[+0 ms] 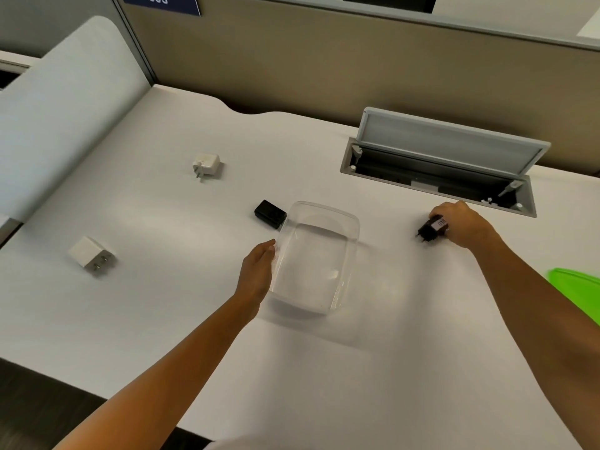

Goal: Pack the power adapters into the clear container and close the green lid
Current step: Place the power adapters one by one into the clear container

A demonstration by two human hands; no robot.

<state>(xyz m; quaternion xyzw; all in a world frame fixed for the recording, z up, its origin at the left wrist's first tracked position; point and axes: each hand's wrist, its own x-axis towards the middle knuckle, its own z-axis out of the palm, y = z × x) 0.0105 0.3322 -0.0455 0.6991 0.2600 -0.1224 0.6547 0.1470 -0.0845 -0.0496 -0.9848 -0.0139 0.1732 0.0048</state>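
While the white surface (324, 368) carries an empty clear container (316, 258) at its middle, the left hand (258, 271) lies open and flat against the container's left wall, and the green lid (576, 292) waits at the right edge. The right hand (464, 224) is clamped on a black labelled adapter (431, 229), so the first pickup seems in hand. Next it needs carrying left into the container; another black adapter (270, 214) touches the far rim, with two white adapters (206, 165) (91, 255) well apart.

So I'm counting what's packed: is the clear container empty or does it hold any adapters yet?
Empty. The desk shows straight through the clear container, and all four adapters are outside it, one in the right hand.
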